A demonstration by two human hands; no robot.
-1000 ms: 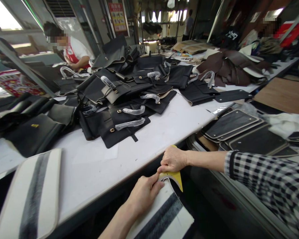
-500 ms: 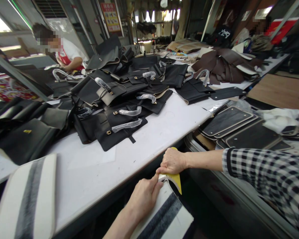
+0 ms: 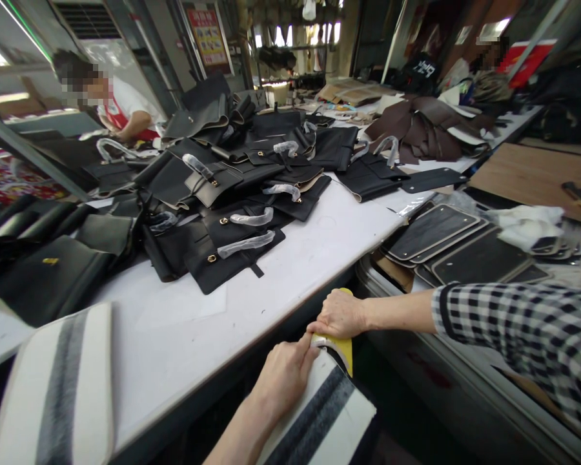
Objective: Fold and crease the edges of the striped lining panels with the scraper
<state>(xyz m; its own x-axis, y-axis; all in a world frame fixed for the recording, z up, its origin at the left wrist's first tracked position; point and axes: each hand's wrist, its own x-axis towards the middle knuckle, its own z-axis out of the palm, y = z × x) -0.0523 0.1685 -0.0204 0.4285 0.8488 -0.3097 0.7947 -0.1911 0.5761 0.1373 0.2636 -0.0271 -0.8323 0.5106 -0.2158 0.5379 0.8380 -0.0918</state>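
In front of me, low in the head view, is a white panel (image 3: 346, 420) with a wide dark stripe along it. My left hand (image 3: 283, 371) is closed on its upper corner, thumb and forefinger pressed at the edge. My right hand (image 3: 341, 314) wraps round a thin yellow piece (image 3: 345, 349) with a curved edge, held against that same corner. Most of the yellow piece is hidden by the fingers, so its kind is unclear. The fingertips of both hands touch. A similar striped white panel (image 3: 90, 381) lies at the left on the table's near edge.
Black leather bag pieces with plastic-wrapped handles (image 3: 246, 242) are heaped across the white table (image 3: 174, 361). Dark panels with pale edges (image 3: 430, 232) are stacked at the right. Brown leather pieces (image 3: 426, 129) lie farther back. A person in a red apron (image 3: 126, 116) works at the far left.
The view has shifted slightly, so the background sits a little farther left. Both hands stay at the panel's corner, and the yellow piece is tilted slightly differently beside it.
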